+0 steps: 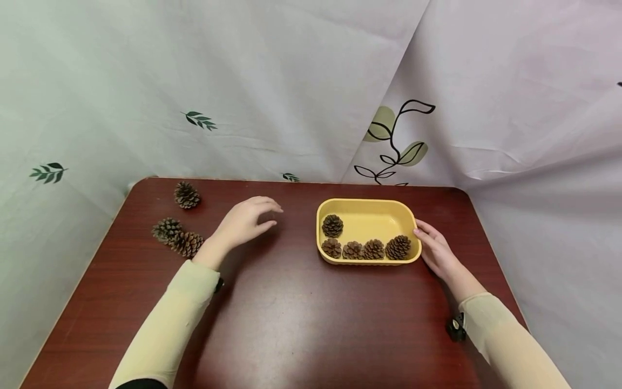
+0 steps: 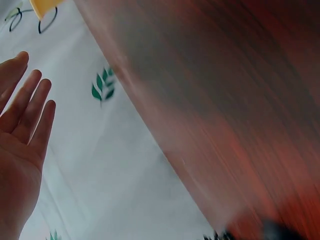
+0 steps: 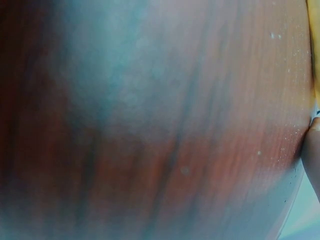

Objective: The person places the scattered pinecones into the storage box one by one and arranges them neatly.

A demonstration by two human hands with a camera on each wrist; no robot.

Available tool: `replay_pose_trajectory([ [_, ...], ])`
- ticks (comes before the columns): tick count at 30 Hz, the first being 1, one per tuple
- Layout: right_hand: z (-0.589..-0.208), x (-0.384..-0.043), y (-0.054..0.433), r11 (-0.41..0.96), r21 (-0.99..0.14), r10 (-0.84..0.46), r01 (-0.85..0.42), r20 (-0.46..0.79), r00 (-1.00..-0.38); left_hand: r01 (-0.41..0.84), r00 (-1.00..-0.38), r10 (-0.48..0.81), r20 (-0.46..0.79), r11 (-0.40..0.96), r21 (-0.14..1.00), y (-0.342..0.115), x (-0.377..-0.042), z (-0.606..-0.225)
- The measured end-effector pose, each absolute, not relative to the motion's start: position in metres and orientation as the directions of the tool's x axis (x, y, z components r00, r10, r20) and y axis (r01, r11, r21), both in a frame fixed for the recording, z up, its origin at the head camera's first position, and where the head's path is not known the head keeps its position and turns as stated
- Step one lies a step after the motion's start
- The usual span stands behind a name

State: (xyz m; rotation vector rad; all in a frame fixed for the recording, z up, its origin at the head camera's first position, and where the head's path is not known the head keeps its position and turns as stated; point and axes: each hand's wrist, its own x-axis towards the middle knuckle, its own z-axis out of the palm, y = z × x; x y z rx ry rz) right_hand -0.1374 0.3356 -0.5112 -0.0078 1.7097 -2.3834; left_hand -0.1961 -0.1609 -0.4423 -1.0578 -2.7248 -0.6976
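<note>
My left hand [image 1: 245, 220] hovers over the table left of the yellow container, its fingers loosely spread and nothing in its grasp. In the left wrist view the palm of that hand [image 2: 22, 135] shows bare, fingers extended. At its right end, the yellow plastic container [image 1: 369, 202] is held by my right hand [image 1: 437, 251], with the thumb tip over the rim and fingers along the outer wall. Several brown pine cones lie inside: a row along the near wall, including a larger pine cone [image 1: 398, 247], and another pine cone [image 1: 332, 226] behind the row's left end.
On the table's left side, two pine cones lie together, a greyish pine cone [image 1: 167, 230] and a brown pine cone [image 1: 188, 245]. Farther back sits a single pine cone [image 1: 187, 195]. Behind the dark red table [image 1: 291, 313] hangs a white leaf-patterned cloth [image 1: 291, 97].
</note>
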Motion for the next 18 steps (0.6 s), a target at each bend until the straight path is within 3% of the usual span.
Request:
replay_pose_trajectory([
  [18, -0.512, -0.137, 0.335, -0.308, -0.939, -0.168, 0.154, -0.106, -0.980, 0.564, -0.824, 0.484, 0.295, 0.753, 0.340, -0.248, -0.164, -0.429],
])
